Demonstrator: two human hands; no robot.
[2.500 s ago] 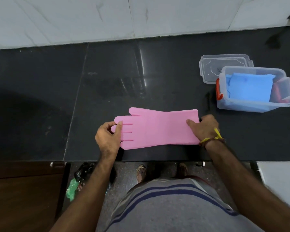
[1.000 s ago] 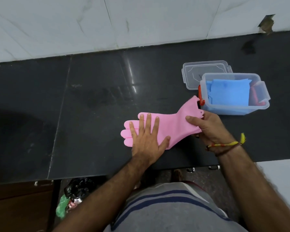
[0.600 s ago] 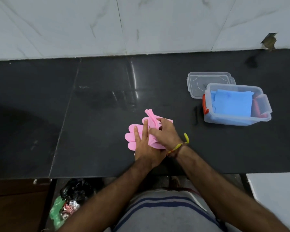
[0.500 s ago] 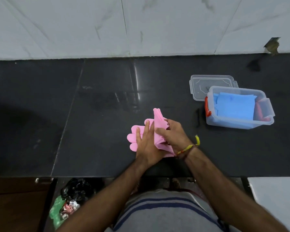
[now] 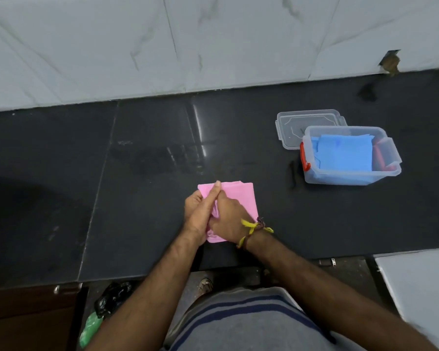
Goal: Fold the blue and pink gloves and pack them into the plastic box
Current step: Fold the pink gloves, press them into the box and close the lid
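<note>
- Your pink glove [image 5: 241,196] lies folded into a compact, roughly rectangular pad on the black counter [image 5: 142,198], well to the left of the plastic box [image 5: 350,177] and nearer to you than it is.
- The glove's surface looks smooth and matte; its glove fingers are hidden under your hands.
- Your left hand [image 5: 200,214] stands on edge across the pad's left part, its fingers straight and pressing down on the glove.
- Your right hand [image 5: 229,217] covers the pad's near part with its fingers curled in against the fold; you cannot tell whether they actually pinch the glove.
- One clear plastic box stands open, with a red latch [image 5: 304,157] on its left end.
- In the box you can count one folded blue glove [image 5: 345,154]; a pinkish edge shows at its right.
- One clear lid [image 5: 289,130] lies flat, touching the box's far left corner.
</note>
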